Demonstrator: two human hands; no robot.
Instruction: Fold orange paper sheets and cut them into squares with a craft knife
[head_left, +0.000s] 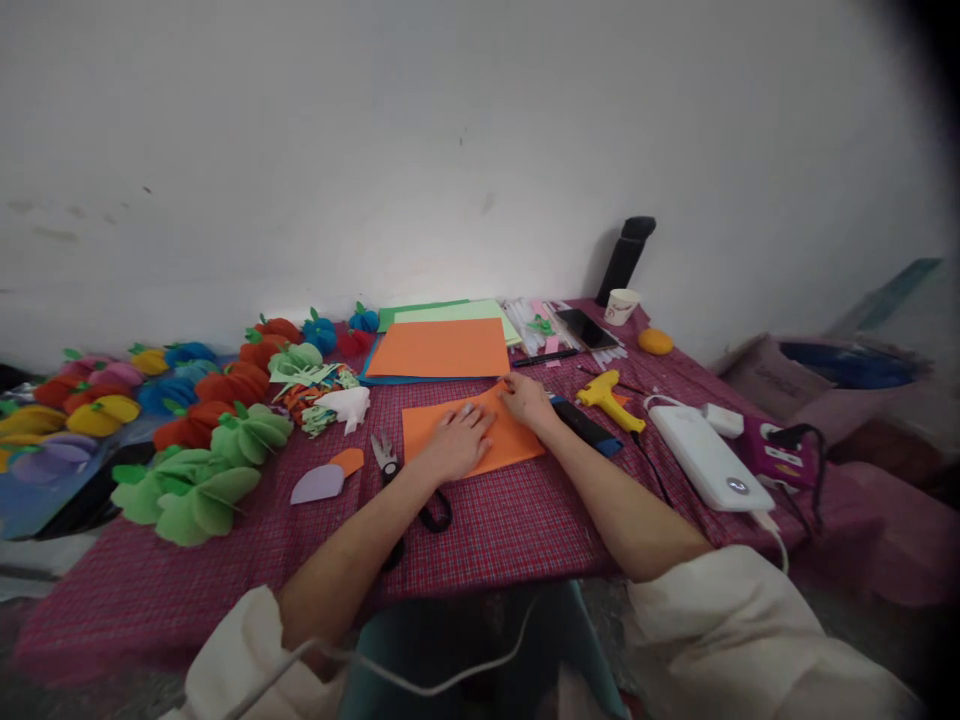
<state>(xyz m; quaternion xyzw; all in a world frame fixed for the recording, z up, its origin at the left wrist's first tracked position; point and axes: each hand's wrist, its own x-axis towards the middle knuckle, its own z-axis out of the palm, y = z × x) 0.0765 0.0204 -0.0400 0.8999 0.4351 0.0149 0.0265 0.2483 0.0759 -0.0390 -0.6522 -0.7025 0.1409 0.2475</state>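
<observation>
A sheet of orange paper (511, 446) lies on the table in front of me. My left hand (459, 440) rests flat across its middle, fingers stretched out. At the sheet's far right edge, my right hand (526, 402) has its fingers bent and closed on the paper. Scissors with black handles (388, 466) lie just left of the sheet, partly hidden beneath my left forearm. Beside them are a purple paper half-round (316, 485) and an orange cut piece (349, 461). Behind my hands, another orange sheet (442, 348) tops a stack of coloured sheets.
Folded paper pumpkins (232, 383) in many colours crowd the left side, near paper scraps (319, 405). To the right are a yellow glue gun (606, 395), a white power bank (705, 455), a purple power strip (780, 455), a phone (586, 329) and a paper cup (621, 306).
</observation>
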